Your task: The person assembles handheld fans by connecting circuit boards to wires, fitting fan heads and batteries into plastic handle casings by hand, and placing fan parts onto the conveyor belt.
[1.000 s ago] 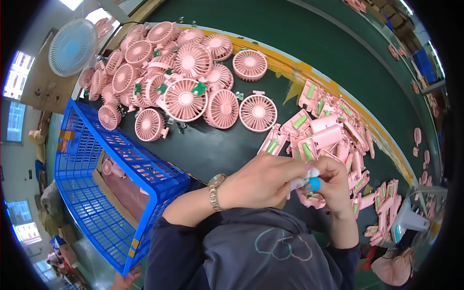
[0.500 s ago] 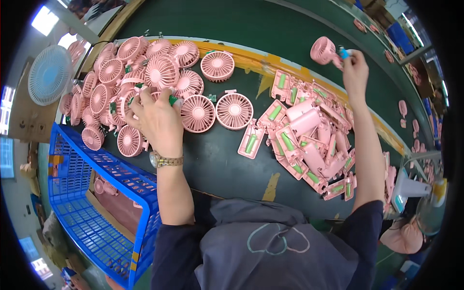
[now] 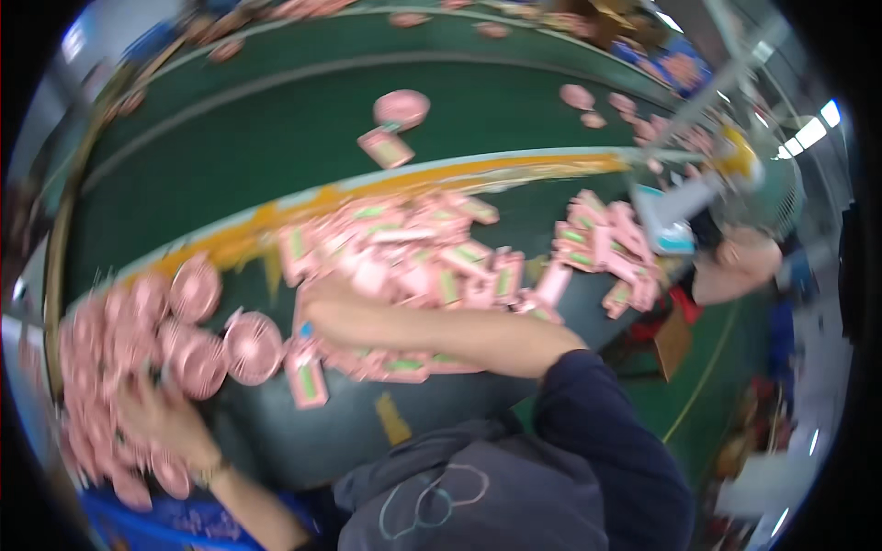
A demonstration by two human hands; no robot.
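Observation:
My left hand (image 3: 165, 424), blurred by motion, reaches into a heap of pink round fan heads (image 3: 196, 361) at the left. Its fingers are over the heads, and any hold there is smeared. At the near left side of a pile of pink handle shells with green cells (image 3: 469, 260) is my right hand (image 3: 338, 310). A small blue spot shows at its fingertips; the fingers themselves are too blurred to read. One handle shell (image 3: 308, 376) lies just below that hand. A single fan head (image 3: 254, 348) sits between the heap and the shells. On the green belt lies a fan head with handle (image 3: 401, 110).
The green conveyor belt (image 3: 276, 124) runs behind a yellow-taped ledge (image 3: 441, 174). A smaller group of shells (image 3: 602, 241) lies to the right, near a white desk fan (image 3: 689, 207). A blue basket (image 3: 138, 523) stands below the left table edge.
The view has swung to the right. My right hand has come back from over the belt to the shells, and the fan it held now lies on the belt. My left hand stays among the fan heads.

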